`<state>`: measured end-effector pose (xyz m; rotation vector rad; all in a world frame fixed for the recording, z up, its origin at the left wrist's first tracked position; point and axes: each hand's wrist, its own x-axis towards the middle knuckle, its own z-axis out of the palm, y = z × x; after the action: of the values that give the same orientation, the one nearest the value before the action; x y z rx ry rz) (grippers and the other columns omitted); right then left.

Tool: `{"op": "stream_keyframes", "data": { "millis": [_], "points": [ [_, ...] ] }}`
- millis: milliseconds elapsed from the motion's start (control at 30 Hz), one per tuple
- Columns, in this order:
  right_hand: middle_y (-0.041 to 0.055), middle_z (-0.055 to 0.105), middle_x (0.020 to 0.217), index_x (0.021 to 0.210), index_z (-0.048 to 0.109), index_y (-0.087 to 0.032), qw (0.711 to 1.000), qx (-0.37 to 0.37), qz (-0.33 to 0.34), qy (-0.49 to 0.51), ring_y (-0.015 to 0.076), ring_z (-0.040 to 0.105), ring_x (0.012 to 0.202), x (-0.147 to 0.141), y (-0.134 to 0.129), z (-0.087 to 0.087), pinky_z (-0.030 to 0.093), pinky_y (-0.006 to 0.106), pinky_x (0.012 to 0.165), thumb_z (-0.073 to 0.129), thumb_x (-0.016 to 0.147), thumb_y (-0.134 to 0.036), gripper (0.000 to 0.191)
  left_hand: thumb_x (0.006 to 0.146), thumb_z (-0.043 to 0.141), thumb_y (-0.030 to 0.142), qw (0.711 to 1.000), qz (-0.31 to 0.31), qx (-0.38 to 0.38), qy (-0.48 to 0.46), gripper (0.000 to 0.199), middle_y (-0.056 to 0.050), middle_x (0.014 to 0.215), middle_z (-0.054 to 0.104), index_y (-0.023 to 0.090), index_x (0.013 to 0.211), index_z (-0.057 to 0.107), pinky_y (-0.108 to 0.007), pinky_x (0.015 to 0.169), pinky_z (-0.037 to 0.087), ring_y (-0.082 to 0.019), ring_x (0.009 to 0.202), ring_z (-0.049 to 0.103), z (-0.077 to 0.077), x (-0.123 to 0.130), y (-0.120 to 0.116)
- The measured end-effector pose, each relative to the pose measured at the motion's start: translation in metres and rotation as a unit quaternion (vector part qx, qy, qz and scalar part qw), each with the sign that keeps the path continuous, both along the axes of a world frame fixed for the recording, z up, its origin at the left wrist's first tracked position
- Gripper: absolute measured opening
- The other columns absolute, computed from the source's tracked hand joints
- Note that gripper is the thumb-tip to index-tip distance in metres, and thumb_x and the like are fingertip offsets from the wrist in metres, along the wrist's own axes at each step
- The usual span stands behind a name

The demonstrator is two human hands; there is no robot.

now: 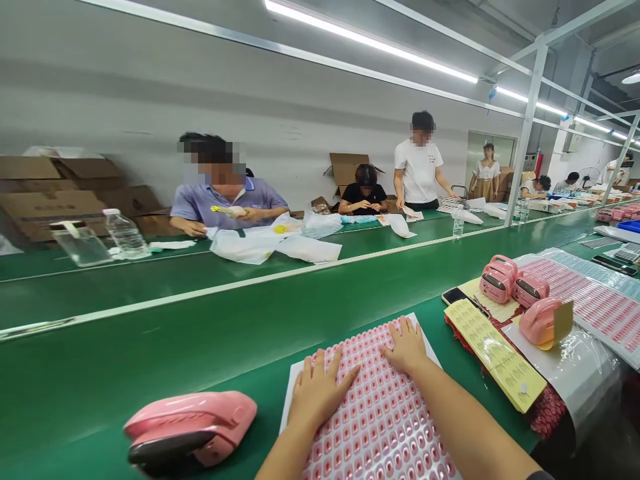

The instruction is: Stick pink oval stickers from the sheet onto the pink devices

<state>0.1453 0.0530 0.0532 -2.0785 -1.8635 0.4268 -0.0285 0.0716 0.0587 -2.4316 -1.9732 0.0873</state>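
Note:
My left hand (320, 390) and my right hand (407, 348) lie flat on a large sheet of pink-and-white printed stickers (380, 417), fingers spread, pressing on it and gripping nothing. The sheet rests on white backing paper on a green belt (150, 353). Left of my left hand lies a pink handheld plastic device (190, 427) with a black underside. To the right of my right hand are several similar pink devices (500, 279), a yellow printed card (495, 353), and a clear plastic bag (580, 373).
A stack of sticker sheets (595, 300) and a phone (454, 295) lie at right. Beyond a metal rail, seated and standing co-workers (225, 193) work at a second green bench, among white bags, water bottles and cardboard boxes (50, 193). Metal uprights (525, 133) stand at right.

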Motion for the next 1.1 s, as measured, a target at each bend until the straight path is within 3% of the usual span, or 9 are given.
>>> {"op": "stream_keyframes", "data": {
  "millis": [200, 367, 500, 733, 1100],
  "points": [
    [0.0115, 0.015, 0.148, 0.139, 0.026, -0.018, 1.000, -0.013, -0.001, -0.021, 0.0222, 0.011, 0.137, 0.001, -0.001, -0.001, 0.008, 0.040, 0.109, 0.034, 0.087, -0.050, 0.062, 0.083, 0.035, 0.052, 0.998, -0.046, -0.022, -0.021, 0.067, -0.016, 0.144, 0.026, 0.014, 0.137, 0.028, -0.039, 0.107, 0.020, -0.030, 0.133, 0.020, 0.001, -0.014, 0.002],
    [0.0152, 0.013, 0.148, 0.140, 0.024, -0.016, 0.998, -0.035, -0.012, -0.058, 0.0256, 0.009, 0.137, -0.001, -0.005, -0.009, 0.007, 0.042, 0.108, 0.035, 0.088, -0.046, 0.061, 0.085, 0.032, 0.051, 0.997, -0.034, -0.033, -0.058, 0.065, -0.015, 0.146, 0.020, 0.013, 0.138, 0.027, -0.040, 0.108, 0.015, -0.029, 0.134, 0.011, -0.002, -0.015, -0.012],
    [0.0167, 0.013, 0.148, 0.141, 0.022, -0.016, 0.995, -0.046, -0.008, -0.091, 0.0267, 0.011, 0.136, 0.000, -0.004, -0.016, 0.008, 0.044, 0.107, 0.031, 0.090, -0.044, 0.059, 0.085, 0.035, 0.051, 0.992, -0.063, -0.063, -0.085, 0.067, -0.017, 0.147, 0.015, 0.012, 0.138, 0.025, -0.039, 0.109, 0.012, -0.028, 0.135, 0.008, -0.005, -0.016, -0.026],
    [0.0145, 0.018, 0.147, 0.141, 0.020, -0.019, 0.989, -0.028, -0.014, -0.145, 0.0260, 0.016, 0.135, 0.006, -0.003, -0.035, 0.010, 0.045, 0.107, 0.026, 0.088, -0.048, 0.061, 0.080, 0.038, 0.062, 0.974, -0.150, -0.109, -0.130, 0.080, -0.019, 0.146, 0.008, 0.012, 0.139, 0.019, -0.048, 0.108, 0.006, -0.029, 0.135, 0.002, -0.013, -0.021, -0.074],
    [0.0156, 0.025, 0.145, 0.139, 0.027, -0.019, 0.990, 0.006, -0.018, -0.137, 0.0278, 0.024, 0.133, 0.013, -0.001, -0.047, 0.015, 0.047, 0.106, 0.023, 0.085, -0.052, 0.063, 0.081, 0.034, 0.062, 0.941, -0.224, -0.136, -0.213, 0.080, -0.023, 0.145, 0.009, 0.008, 0.139, 0.019, -0.055, 0.106, 0.003, -0.034, 0.133, -0.001, -0.005, -0.017, -0.155]
  ]
}}
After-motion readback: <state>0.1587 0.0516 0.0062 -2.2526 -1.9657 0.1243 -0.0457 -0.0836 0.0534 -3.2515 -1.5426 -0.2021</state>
